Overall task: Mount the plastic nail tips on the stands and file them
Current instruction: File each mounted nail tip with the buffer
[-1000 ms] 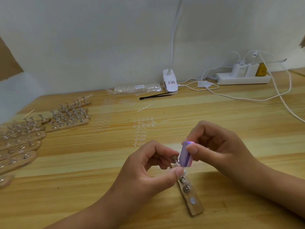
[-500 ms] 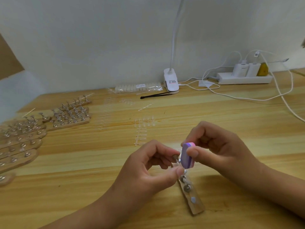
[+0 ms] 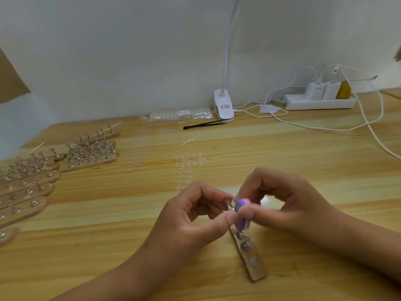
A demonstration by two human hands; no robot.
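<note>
My left hand [image 3: 191, 216] pinches a small metal nail stand [image 3: 227, 202] between thumb and fingers, with a clear nail tip on its end, hard to make out. My right hand [image 3: 280, 198] grips a small purple and pink buffer block [image 3: 241, 211] and holds it against that tip. Just below the hands lies a wooden strip base [image 3: 253, 263] with a few metal stands and magnets on it. Rows of clear nail tips [image 3: 184, 170] lie on the wooden table [image 3: 108, 235] beyond the hands.
Several wooden strips with mounted stands [image 3: 91, 153] lie at the left. At the back are a bag of nail tips [image 3: 173, 115], black tweezers [image 3: 201, 126], a white clip lamp [image 3: 223, 105], a power strip [image 3: 319, 102] and white cables [image 3: 368, 124].
The buffer block has shifted slightly in my right hand, moving down against the tip. My left hand stays nearly still with the stand.
</note>
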